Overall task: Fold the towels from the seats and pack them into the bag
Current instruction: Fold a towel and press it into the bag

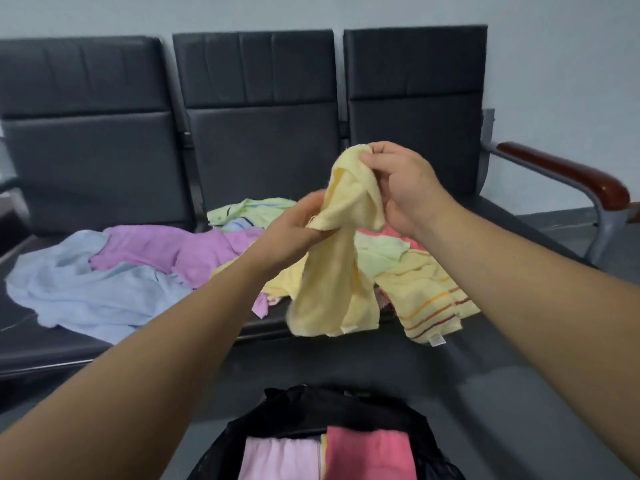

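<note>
I hold a pale yellow terry towel (332, 271) up in front of me, above the front edge of the black padded bench seats (259, 140). My right hand (398, 188) pinches its top corner between thumb and fingers, and my left hand (298, 226), lower and just beside it, has its fingers curled round a bunched edge. The rest of the cloth hangs down in loose folds, unfolded, with a small white label at its bottom hem

Behind it on the seats lies a heap of loose towels: a light blue one (86, 292) at the left, a lilac one (166, 251) next to it, a light green one (249, 209) further back, and a yellow one with orange stripes (426, 303) drooping over the seat edge at the right

Below my arms, on the grey floor, the black fabric bag (311, 407) stands open, with a folded pale pink towel (280, 459) and a folded coral towel (367, 455) side by side inside it
</note>
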